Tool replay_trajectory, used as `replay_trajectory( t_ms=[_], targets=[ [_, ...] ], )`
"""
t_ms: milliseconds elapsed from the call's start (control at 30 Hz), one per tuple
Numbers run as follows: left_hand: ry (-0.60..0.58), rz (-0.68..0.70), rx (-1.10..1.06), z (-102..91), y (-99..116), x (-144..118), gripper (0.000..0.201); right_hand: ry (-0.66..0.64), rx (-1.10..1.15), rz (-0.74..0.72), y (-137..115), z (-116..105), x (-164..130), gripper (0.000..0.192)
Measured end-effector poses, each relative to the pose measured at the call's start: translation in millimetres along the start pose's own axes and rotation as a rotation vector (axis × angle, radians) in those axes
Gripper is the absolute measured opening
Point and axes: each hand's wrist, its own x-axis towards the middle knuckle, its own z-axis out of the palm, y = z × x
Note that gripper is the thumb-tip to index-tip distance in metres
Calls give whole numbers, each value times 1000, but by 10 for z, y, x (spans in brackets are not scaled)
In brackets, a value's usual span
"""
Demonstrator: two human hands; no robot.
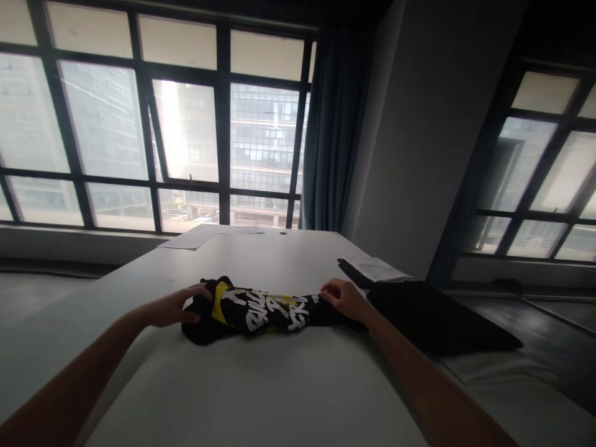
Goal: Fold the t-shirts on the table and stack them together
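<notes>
A black garment (274,309) with white lettering and yellow patches lies in a long, narrow, folded strip across the white table (261,379). Its exact kind cannot be made out. At the bunched left end, my left hand (179,305) has its thumb and fingers closed around the dark cloth. My right hand (343,299) pinches the upper edge near the right end, beside small white print. The wrist and fingers partly cover that end of the cloth.
Paper sheets (189,239) lie at the table's far left. On the right, a white folded item (379,270) sits beside a large black cloth-like item (437,316) at the table edge. Beyond stand windows (186,133), a dark curtain (333,136) and a pillar (419,124).
</notes>
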Motion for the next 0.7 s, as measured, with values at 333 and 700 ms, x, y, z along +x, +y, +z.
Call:
replay_trajectory(
  t_ms=[333,700],
  targets=[
    [-14,63,123,176,-167,120,34,-174,-99,-39,158,253,-22,36],
    [732,132,-587,-75,15,121,41,239,48,70,265,-28,49,35]
  ],
)
